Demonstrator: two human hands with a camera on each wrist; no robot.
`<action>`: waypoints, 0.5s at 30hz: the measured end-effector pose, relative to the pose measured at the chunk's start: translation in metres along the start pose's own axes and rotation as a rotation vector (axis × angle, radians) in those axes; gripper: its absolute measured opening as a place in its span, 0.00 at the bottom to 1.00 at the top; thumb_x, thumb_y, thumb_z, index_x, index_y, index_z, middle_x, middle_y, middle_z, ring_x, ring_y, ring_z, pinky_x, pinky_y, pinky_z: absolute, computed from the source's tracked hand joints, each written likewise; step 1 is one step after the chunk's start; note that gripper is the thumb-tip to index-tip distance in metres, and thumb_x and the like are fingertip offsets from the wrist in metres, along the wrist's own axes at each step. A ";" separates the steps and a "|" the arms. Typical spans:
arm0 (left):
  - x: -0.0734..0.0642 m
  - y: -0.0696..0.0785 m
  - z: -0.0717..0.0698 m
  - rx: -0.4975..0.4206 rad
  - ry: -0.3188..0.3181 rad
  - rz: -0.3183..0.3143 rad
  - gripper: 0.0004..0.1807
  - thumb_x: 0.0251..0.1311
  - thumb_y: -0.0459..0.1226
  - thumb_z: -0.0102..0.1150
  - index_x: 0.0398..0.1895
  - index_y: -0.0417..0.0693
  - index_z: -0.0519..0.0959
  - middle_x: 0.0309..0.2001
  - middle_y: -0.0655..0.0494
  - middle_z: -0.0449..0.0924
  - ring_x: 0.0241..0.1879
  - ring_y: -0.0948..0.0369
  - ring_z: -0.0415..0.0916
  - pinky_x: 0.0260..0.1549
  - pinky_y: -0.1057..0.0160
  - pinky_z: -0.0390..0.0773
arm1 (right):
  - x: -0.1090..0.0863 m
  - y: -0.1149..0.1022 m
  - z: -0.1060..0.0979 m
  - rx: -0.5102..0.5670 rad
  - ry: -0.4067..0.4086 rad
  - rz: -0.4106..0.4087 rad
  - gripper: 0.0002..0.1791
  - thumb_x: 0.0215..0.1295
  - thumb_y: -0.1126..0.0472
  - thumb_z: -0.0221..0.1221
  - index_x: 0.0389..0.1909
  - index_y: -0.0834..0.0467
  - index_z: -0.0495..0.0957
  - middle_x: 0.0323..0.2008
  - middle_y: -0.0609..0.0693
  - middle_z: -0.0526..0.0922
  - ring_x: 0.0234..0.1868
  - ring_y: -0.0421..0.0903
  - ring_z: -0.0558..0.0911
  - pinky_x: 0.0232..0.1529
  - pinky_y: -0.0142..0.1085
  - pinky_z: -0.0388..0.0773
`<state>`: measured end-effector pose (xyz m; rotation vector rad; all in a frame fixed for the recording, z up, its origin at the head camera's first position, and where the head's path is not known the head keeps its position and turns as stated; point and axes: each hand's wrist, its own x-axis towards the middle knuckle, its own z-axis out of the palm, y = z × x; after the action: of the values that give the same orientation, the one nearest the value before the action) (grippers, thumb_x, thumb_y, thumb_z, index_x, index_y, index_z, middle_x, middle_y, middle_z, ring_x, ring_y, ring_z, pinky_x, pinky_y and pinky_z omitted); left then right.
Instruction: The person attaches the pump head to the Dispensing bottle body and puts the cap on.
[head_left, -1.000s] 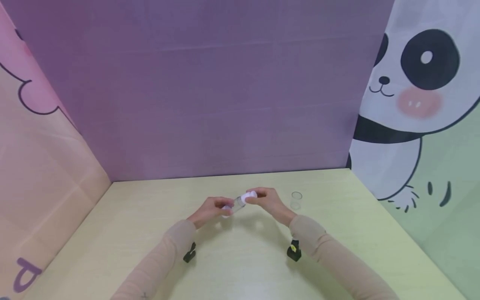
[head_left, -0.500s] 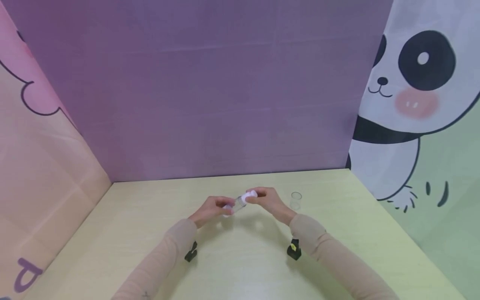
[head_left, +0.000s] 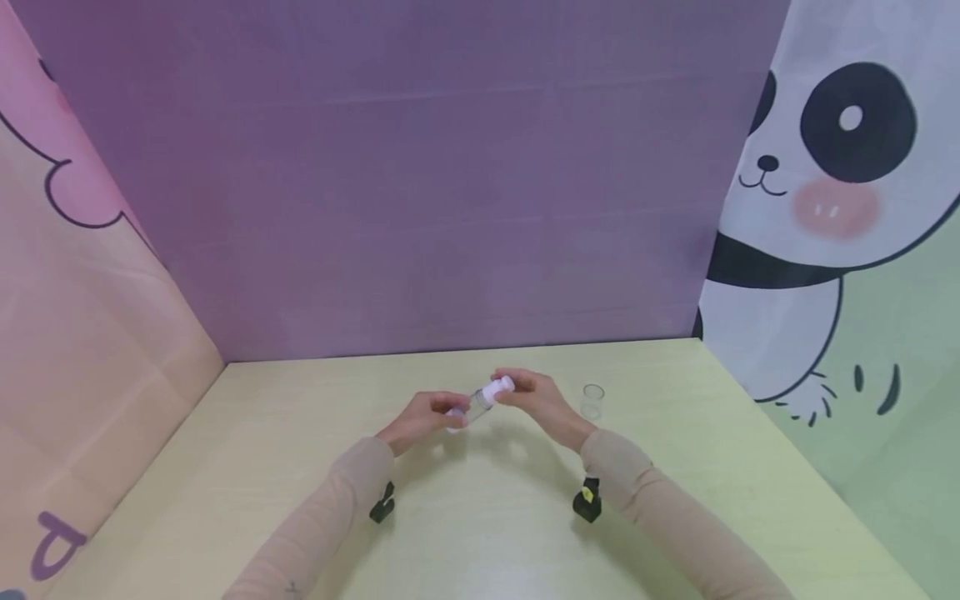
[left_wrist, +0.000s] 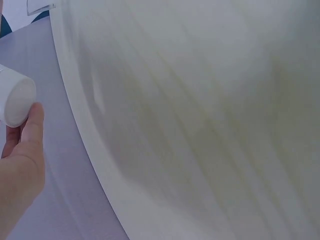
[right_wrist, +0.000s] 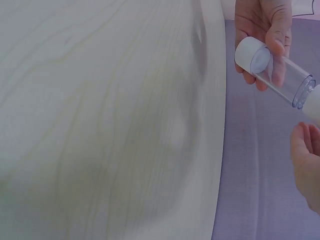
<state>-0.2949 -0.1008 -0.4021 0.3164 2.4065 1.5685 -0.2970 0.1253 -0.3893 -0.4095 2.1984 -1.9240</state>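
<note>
In the head view a clear cylindrical bottle (head_left: pixel 479 407) with a white base and white pump top (head_left: pixel 495 388) is held tilted above the table, its top toward the right. My left hand (head_left: pixel 426 417) grips the bottle's white base (right_wrist: pixel 247 54) between thumb and fingers. Fingers and thumb of my right hand (head_left: pixel 538 400) pinch the white top. The right wrist view cuts off part of that top and hand at its edge. In the left wrist view, the base's flat underside (left_wrist: pixel 21 101) faces the camera beside my left fingers.
A clear open-topped cap or cup (head_left: pixel 592 402) stands on the pale wooden table (head_left: pixel 480 517), to the right of my right hand. Behind the table rises a purple backdrop (head_left: pixel 420 208), with printed panels on both sides.
My right hand has shifted slightly upward at the white pump top, and its fingers look moved around it. My left hand stays at the base. The clear cup has not moved.
</note>
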 end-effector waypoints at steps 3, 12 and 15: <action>0.001 -0.002 -0.001 -0.003 -0.003 0.010 0.16 0.53 0.37 0.63 0.48 0.49 0.80 0.50 0.51 0.78 0.47 0.57 0.73 0.51 0.55 0.72 | 0.000 0.000 -0.001 0.062 -0.037 -0.030 0.27 0.56 0.63 0.62 0.59 0.56 0.70 0.60 0.56 0.71 0.58 0.49 0.73 0.59 0.44 0.69; 0.004 -0.006 -0.002 -0.020 -0.016 0.001 0.17 0.53 0.37 0.63 0.48 0.49 0.79 0.51 0.51 0.78 0.48 0.57 0.73 0.51 0.56 0.73 | 0.003 0.000 0.004 0.082 -0.024 -0.030 0.25 0.56 0.68 0.60 0.57 0.61 0.70 0.57 0.56 0.75 0.56 0.48 0.75 0.56 0.40 0.72; 0.005 -0.007 -0.002 -0.023 -0.020 0.013 0.18 0.53 0.37 0.63 0.49 0.47 0.79 0.51 0.49 0.78 0.47 0.57 0.74 0.50 0.57 0.74 | 0.002 -0.001 0.006 0.070 -0.005 -0.022 0.25 0.56 0.67 0.61 0.56 0.61 0.71 0.56 0.56 0.75 0.55 0.48 0.76 0.55 0.40 0.73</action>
<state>-0.3006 -0.1038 -0.4082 0.3422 2.3742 1.5892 -0.2973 0.1189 -0.3890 -0.4282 2.1254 -2.0018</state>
